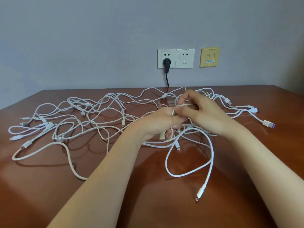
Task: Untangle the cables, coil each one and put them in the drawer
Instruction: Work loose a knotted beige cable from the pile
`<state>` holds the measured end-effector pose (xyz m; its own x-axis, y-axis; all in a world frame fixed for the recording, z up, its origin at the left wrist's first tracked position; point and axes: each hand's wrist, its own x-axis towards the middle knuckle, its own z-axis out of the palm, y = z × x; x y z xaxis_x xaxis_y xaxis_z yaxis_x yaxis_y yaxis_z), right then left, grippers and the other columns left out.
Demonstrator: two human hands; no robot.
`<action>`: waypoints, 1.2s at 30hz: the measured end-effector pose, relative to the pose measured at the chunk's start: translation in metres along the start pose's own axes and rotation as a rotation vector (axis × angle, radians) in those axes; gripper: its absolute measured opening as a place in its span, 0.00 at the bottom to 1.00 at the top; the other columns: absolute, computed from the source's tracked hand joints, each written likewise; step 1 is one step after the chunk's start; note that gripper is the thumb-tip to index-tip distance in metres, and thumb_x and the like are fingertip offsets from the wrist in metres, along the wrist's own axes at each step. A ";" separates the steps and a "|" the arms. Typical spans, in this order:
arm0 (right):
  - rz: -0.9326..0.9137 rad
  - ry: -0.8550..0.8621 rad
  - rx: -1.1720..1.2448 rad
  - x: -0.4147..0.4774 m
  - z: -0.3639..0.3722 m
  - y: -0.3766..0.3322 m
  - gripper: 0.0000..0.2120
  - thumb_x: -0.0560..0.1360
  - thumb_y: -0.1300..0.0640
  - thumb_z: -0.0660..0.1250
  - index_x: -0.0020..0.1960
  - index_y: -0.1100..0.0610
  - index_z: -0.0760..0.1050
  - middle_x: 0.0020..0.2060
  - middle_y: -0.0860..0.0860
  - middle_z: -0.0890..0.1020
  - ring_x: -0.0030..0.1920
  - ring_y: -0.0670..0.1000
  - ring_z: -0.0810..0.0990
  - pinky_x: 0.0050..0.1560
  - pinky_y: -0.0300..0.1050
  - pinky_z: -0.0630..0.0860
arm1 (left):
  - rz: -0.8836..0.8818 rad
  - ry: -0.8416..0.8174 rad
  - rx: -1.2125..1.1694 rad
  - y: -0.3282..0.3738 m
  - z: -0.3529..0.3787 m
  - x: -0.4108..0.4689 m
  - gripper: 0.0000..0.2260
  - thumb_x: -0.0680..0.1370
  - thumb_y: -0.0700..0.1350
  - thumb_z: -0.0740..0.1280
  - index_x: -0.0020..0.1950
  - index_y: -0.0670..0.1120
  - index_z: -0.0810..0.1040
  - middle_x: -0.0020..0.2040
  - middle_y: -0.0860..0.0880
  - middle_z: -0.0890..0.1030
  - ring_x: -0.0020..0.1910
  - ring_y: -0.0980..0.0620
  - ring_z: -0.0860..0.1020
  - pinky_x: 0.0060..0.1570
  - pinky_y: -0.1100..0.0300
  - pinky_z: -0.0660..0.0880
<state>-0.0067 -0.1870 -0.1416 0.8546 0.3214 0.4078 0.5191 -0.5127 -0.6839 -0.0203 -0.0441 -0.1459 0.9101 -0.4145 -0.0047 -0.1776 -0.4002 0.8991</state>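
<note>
Glossy reddish-brown desk (148, 203) against a plain grey-blue wall (98, 38). On the wall, twin white sockets (176, 58), black plug (167, 62) in the left one; to their right, a yellowed data plate (210, 57). Soft, even light.

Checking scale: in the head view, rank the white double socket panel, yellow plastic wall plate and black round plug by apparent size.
1. white double socket panel
2. yellow plastic wall plate
3. black round plug
</note>
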 end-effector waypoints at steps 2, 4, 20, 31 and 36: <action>0.008 -0.004 -0.001 0.000 0.000 0.000 0.05 0.72 0.59 0.65 0.44 0.51 0.69 0.30 0.48 0.74 0.27 0.42 0.68 0.30 0.34 0.64 | 0.014 0.015 -0.023 -0.002 -0.001 0.001 0.12 0.81 0.43 0.59 0.37 0.47 0.68 0.27 0.53 0.65 0.22 0.59 0.65 0.25 0.67 0.64; 0.026 -0.009 -0.028 0.000 0.002 0.000 0.06 0.72 0.59 0.64 0.47 0.52 0.69 0.31 0.51 0.75 0.28 0.44 0.69 0.31 0.37 0.65 | 0.029 0.007 -0.031 -0.003 -0.001 0.001 0.10 0.81 0.40 0.59 0.39 0.46 0.69 0.25 0.54 0.68 0.25 0.58 0.69 0.29 0.65 0.67; -0.190 -0.068 -0.438 0.000 0.006 0.007 0.06 0.77 0.59 0.57 0.42 0.57 0.65 0.32 0.55 0.75 0.31 0.55 0.69 0.38 0.50 0.65 | 0.016 0.037 0.116 -0.004 -0.002 0.003 0.11 0.79 0.36 0.61 0.37 0.46 0.69 0.29 0.49 0.68 0.19 0.56 0.68 0.22 0.67 0.64; 0.155 -0.008 0.467 0.005 -0.003 0.000 0.09 0.77 0.67 0.55 0.48 0.57 0.71 0.21 0.46 0.71 0.22 0.42 0.67 0.25 0.31 0.65 | -0.020 0.115 -0.173 -0.001 -0.007 0.001 0.13 0.82 0.49 0.56 0.40 0.46 0.70 0.24 0.54 0.64 0.18 0.59 0.58 0.18 0.71 0.56; 0.182 -0.066 0.584 0.008 -0.001 0.006 0.12 0.81 0.64 0.53 0.42 0.60 0.73 0.21 0.49 0.68 0.20 0.44 0.63 0.22 0.33 0.64 | -0.027 0.323 -0.380 0.001 -0.007 0.005 0.15 0.82 0.50 0.55 0.39 0.46 0.70 0.21 0.56 0.64 0.19 0.58 0.57 0.19 0.70 0.54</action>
<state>0.0029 -0.1882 -0.1420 0.9168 0.3281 0.2277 0.2572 -0.0489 -0.9651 -0.0131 -0.0408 -0.1424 0.9926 -0.1094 0.0522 -0.0586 -0.0562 0.9967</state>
